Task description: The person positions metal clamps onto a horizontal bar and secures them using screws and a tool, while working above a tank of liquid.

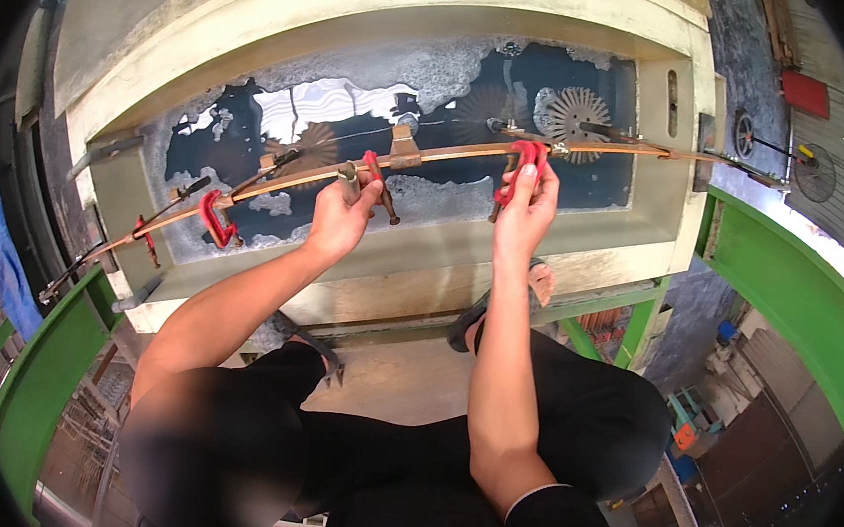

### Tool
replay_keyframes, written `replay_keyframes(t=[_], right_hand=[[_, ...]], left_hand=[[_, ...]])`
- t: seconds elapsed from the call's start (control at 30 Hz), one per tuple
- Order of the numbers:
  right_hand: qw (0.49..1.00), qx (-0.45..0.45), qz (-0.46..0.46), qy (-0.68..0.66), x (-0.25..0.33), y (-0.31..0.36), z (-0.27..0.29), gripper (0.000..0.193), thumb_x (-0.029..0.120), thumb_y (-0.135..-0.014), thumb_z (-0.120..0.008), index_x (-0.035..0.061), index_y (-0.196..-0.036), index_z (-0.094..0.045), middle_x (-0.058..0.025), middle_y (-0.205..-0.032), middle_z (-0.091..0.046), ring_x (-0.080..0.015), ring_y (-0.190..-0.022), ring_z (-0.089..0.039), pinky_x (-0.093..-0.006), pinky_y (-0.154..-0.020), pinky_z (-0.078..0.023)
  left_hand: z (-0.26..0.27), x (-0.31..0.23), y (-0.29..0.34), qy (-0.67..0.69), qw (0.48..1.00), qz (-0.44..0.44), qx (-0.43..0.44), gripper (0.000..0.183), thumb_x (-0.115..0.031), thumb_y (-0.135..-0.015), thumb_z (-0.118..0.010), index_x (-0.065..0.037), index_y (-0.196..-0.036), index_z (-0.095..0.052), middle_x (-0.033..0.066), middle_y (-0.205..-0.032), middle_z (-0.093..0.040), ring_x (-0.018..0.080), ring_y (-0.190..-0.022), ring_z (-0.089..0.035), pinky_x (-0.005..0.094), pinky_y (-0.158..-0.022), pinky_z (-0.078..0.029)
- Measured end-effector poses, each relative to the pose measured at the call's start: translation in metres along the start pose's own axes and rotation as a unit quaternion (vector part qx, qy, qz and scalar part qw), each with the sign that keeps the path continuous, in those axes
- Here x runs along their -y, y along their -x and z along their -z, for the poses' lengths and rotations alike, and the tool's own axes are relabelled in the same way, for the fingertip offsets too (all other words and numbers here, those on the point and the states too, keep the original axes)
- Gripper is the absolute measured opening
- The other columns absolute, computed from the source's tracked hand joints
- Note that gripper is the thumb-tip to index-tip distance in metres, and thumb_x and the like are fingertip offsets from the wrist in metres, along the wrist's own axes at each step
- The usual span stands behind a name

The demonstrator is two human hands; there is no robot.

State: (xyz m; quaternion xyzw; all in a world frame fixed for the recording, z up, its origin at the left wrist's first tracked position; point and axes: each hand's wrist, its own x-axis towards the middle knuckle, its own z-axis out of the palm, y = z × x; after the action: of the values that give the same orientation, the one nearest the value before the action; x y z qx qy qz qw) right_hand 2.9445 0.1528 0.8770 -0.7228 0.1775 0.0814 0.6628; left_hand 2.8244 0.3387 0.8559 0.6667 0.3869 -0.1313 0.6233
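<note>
A long copper bar (pixel 452 152) spans a tank (pixel 418 303) of dark liquid with pale foam on it. My right hand (pixel 527 212) is closed round a red C-clamp (pixel 525 162) on the bar, fingers pinching its frame. My left hand (pixel 342 218) is closed on a small dull metal piece (pixel 351 172) at the bar, its exact kind unclear. Just right of that hand, another red clamp (pixel 381 186) with a brown screw hangs on the bar. Farther left are two more red clamps, one larger (pixel 213 217) and one smaller (pixel 147 242).
Slotted metal discs (pixel 577 119) sit in the liquid below the bar, and a wide metal hook (pixel 405 148) hangs over it. Green beams (pixel 791 296) flank the tank. My feet rest by its near wall. A fan (pixel 814 173) stands far right; blue cloth (pixel 5 237) hangs left.
</note>
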Motion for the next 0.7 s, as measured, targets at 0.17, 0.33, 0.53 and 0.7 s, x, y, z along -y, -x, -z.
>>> replay_keyframes(t=[0.17, 0.33, 0.53, 0.7], right_hand=[[0.981, 0.01, 0.088, 0.174, -0.011, -0.048, 0.031, 0.027, 0.025, -0.096, -0.054, 0.0034, -0.112, -0.056, 0.0007, -0.074, -0.057, -0.0035, -0.058, -0.045, -0.019, -0.051, -0.038], [0.964, 0.037, 0.101, 0.244, -0.011, -0.054, 0.04, 0.025, 0.025, -0.095, -0.056, 0.0033, -0.108, -0.057, 0.0003, -0.072, -0.059, -0.004, -0.059, -0.048, -0.02, -0.051, -0.039], [0.966, 0.013, 0.081, 0.245, -0.003, -0.047, 0.03, 0.025, 0.025, -0.092, -0.061, 0.0023, -0.102, -0.059, -0.0031, -0.074, -0.063, -0.0076, -0.065, -0.055, -0.0234, -0.059, -0.043], [0.977, -0.013, 0.077, 0.2, -0.017, -0.049, 0.025, 0.024, 0.02, -0.088, -0.066, -0.0001, -0.1, -0.062, -0.0057, -0.076, -0.067, -0.0101, -0.067, -0.06, -0.0256, -0.067, -0.048]], left_hand=[[0.0, 0.0, 0.001, 0.043, 0.999, -0.018, 0.006, 0.023, -0.023, -0.091, -0.059, -0.001, -0.092, -0.063, 0.0069, -0.072, -0.066, 0.0125, -0.062, -0.06, 0.0288, -0.058, -0.048], [0.019, -0.019, -0.004, -0.092, 0.994, -0.008, 0.067, 0.033, -0.033, -0.091, -0.059, 0.0, -0.087, -0.065, 0.0095, -0.067, -0.064, 0.016, -0.06, -0.061, 0.0323, -0.059, -0.049], [0.054, -0.053, -0.001, -0.432, 0.898, -0.007, 0.078, 0.031, -0.034, -0.086, -0.063, -0.003, -0.086, -0.067, 0.0161, -0.066, -0.064, 0.0308, -0.066, -0.065, 0.0401, -0.065, -0.051], [0.025, -0.108, -0.009, -0.329, 0.85, -0.399, 0.097, 0.034, -0.005, -0.071, -0.065, -0.013, -0.104, -0.064, 0.0091, -0.092, -0.067, 0.0309, -0.082, -0.065, 0.0395, -0.069, -0.053]])
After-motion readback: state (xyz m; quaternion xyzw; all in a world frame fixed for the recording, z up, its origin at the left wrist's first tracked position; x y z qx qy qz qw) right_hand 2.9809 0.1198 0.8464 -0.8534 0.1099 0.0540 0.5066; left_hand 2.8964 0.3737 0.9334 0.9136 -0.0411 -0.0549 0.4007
